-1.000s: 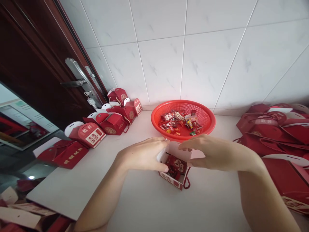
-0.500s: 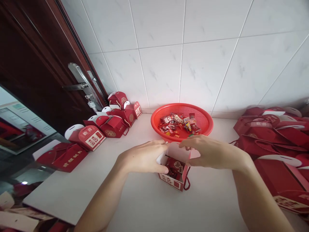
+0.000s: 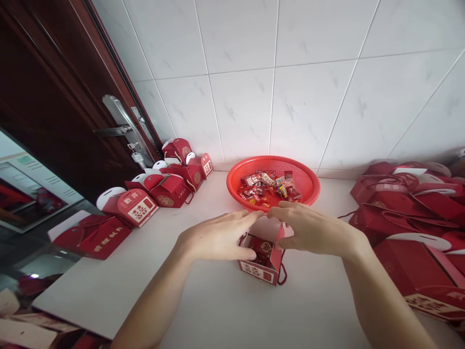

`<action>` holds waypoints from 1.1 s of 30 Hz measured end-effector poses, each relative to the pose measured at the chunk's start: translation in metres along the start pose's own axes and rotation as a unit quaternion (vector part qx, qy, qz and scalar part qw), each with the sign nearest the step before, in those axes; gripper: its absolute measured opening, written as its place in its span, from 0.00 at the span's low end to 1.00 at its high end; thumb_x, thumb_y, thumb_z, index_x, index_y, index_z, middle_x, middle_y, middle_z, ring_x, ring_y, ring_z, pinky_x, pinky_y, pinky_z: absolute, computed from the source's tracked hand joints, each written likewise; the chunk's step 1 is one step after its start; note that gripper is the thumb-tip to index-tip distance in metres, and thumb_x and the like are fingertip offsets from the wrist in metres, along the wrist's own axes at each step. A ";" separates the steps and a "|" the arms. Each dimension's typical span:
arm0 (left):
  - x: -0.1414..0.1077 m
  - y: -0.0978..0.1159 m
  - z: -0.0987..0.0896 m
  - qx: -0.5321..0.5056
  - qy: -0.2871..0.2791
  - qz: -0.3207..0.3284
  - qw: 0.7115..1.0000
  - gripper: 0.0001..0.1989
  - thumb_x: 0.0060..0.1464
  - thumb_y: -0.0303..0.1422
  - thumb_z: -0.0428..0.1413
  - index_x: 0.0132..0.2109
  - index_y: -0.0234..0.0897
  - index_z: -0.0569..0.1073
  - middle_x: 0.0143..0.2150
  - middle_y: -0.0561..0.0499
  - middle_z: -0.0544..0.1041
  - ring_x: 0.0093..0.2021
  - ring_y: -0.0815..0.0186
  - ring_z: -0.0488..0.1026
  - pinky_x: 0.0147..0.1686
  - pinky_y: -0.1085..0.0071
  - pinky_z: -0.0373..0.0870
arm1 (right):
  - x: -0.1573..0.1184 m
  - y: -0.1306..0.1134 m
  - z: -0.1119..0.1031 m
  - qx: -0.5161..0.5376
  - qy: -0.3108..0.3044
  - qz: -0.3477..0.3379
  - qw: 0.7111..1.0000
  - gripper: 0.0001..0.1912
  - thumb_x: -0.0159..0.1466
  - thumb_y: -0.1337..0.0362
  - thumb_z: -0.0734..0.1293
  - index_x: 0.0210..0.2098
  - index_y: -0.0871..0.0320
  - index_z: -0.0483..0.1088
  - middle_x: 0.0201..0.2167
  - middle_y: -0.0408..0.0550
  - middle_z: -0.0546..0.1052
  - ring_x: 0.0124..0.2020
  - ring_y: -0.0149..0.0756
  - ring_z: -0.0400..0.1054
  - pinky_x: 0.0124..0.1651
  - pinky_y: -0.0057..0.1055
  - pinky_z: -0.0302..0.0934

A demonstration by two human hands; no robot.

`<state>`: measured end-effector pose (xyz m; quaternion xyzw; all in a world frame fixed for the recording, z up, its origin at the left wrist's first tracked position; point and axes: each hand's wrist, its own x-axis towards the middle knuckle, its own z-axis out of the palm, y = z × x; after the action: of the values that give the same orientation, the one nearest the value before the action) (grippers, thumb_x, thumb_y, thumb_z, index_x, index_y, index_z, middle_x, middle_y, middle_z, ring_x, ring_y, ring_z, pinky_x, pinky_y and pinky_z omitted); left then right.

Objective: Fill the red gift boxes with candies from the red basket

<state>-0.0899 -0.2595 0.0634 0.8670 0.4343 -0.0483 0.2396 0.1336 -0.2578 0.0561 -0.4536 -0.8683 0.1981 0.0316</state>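
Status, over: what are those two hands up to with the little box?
Left hand at left side of box, right hand at its right. Top open, wrapped sweets inside. Basket just beyond; nothing seen in the way.

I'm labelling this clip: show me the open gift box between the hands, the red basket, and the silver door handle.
Open gift box (image 3: 257, 272), head view: its printed front panel.
Red basket (image 3: 305, 180), head view: its inner right wall.
Silver door handle (image 3: 113, 131), head view: middle of its lever.
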 end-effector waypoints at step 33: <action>0.005 0.004 0.036 -0.030 0.122 0.024 0.992 0.22 0.59 0.28 0.49 0.60 0.42 0.71 0.47 0.48 0.69 0.37 0.65 0.73 0.38 0.70 0.70 | -0.069 0.052 0.079 0.208 0.252 0.033 0.945 0.21 0.61 0.67 0.62 0.54 0.53 0.68 0.39 0.47 0.77 0.41 0.40 0.72 0.48 0.37 0.67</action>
<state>-0.0792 -0.2744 0.0319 0.8690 0.4407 0.0765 0.2114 0.1962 -0.3117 -0.0270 -0.5008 -0.7560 0.2538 0.3366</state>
